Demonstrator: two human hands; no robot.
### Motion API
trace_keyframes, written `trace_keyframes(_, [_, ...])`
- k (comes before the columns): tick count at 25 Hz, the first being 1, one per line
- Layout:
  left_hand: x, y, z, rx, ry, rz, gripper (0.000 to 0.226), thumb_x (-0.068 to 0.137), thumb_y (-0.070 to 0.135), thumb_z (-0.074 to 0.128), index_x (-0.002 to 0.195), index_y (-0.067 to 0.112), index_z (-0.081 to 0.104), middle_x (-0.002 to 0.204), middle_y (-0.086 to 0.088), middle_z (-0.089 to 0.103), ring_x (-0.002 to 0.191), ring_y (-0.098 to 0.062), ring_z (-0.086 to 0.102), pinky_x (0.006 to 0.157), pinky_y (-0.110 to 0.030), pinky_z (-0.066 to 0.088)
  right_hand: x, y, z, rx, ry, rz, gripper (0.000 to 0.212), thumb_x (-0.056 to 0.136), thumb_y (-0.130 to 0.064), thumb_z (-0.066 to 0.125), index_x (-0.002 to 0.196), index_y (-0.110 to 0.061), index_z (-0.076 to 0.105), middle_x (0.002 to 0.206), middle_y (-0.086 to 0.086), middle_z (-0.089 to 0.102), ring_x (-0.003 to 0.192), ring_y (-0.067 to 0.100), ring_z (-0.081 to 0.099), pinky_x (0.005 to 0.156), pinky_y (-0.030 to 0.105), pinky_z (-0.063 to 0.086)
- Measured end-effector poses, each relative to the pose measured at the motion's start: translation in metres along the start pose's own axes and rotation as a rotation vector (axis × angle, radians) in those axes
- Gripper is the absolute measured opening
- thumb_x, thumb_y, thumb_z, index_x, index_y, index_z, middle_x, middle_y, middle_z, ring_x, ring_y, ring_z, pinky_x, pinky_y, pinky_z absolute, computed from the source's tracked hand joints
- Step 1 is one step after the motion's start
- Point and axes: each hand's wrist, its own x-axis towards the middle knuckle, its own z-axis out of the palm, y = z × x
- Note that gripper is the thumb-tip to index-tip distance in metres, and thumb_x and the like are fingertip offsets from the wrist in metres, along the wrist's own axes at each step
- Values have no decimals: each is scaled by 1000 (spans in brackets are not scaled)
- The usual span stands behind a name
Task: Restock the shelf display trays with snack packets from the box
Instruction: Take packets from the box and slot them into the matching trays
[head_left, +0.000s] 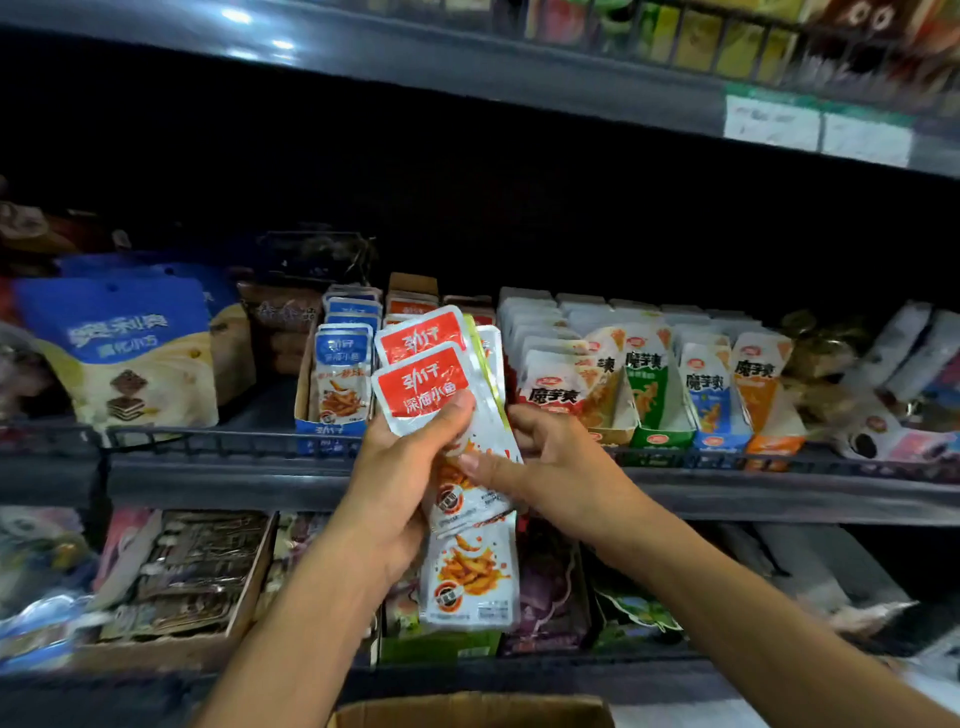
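Just above the cardboard box (470, 711), left hand (410, 462) and right hand (540, 462) both clamp the fanned red snack packets (452, 431), best squared up before sliding upright into the red tray (415, 301) beyond.

Red-topped packets (423, 387) in left hand's grip (402, 470) showing 劲仔 and 深海小鱼 in white. Blue packets (343, 364) in blue display tray (327, 434) carrying 劲仔 and 深海小鱼; tray front reading 劲仔. Packets in row of trays (660, 382) to right showing 魔芋爽. Price tags (815, 130) on upper shelf edge staying too blurred to read.
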Motion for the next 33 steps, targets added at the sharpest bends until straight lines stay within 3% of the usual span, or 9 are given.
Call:
trace_keyframes(5, [-1, -13, 9, 86, -112, -82, 34, 75, 18, 71, 109, 15, 69, 100, -9, 77, 84, -25, 76, 67, -37, 61, -12, 35, -16, 434, 27, 120, 33, 84, -23, 70, 114, -10, 65, 108, 11, 73, 99, 23, 71, 82, 31, 55])
trace_keyframes(8, [3, -18, 10, 144, -149, -121, 45, 71, 18, 73, 116, 13, 66, 106, -12, 76, 91, -29, 75, 81, -44, 58, -9, 57, -22, 617, 17, 205, 47, 83, -27, 69, 123, -6, 60, 116, 14, 70, 107, 28, 67, 92, 41, 53])
trace_keyframes(11, [9, -21, 8, 153, -196, -159, 45, 70, 16, 71, 114, 13, 66, 103, -12, 77, 87, -28, 75, 74, -41, 62, 1, 77, -28, 726, 61, 223, 39, 87, -19, 65, 120, 2, 60, 118, 21, 67, 109, 34, 64, 101, 51, 47])
trace_keyframes(16, [12, -22, 8, 270, -203, -171, 42, 71, 16, 74, 112, 17, 65, 98, -7, 78, 88, -24, 75, 75, -38, 60, 4, 86, -56, 456, 182, 176, 25, 87, 4, 60, 111, -3, 64, 102, 15, 73, 92, 27, 71, 87, 44, 54])
trace_keyframes(19, [17, -22, 2, 814, -272, 55, 37, 86, 17, 73, 113, 37, 58, 102, 13, 74, 90, 1, 69, 76, -22, 54, 5, 76, -92, 337, 383, 6, 18, 85, 1, 65, 98, -12, 65, 93, 5, 76, 84, 17, 72, 69, 30, 58])
trace_keyframes(23, [22, -48, 10, 1399, -469, 211, 63, 94, 26, 63, 149, 37, 33, 160, 31, 9, 126, -2, 50, 107, -35, 46, 27, 58, -109, 182, 375, -226, 16, 85, -2, 68, 94, -15, 65, 86, -7, 76, 85, 12, 72, 73, 25, 58])
trace_keyframes(26, [25, -60, 21, 1591, -461, 280, 57, 96, 21, 62, 144, 33, 33, 159, 32, -16, 104, -9, 66, 89, -30, 55, 42, 53, -104, -6, 350, -290, 17, 84, -3, 71, 97, -11, 64, 91, -5, 72, 89, 13, 69, 78, 29, 59])
trace_keyframes(29, [31, -64, 26, 1627, -435, 256, 61, 95, 19, 63, 145, 31, 31, 160, 28, -15, 111, -19, 64, 86, -26, 48, 45, 52, -99, 11, 310, -323, 18, 85, 2, 68, 92, -14, 64, 82, -11, 71, 86, 5, 67, 71, 22, 56])
trace_keyframes(33, [42, -65, 28, 1586, -448, 274, 58, 94, 27, 64, 142, 30, 33, 154, 23, 8, 123, -30, 55, 100, -46, 48, 46, 61, -98, 34, 314, -232, 27, 81, -5, 73, 93, -25, 60, 85, -12, 73, 81, 1, 70, 73, 23, 56])
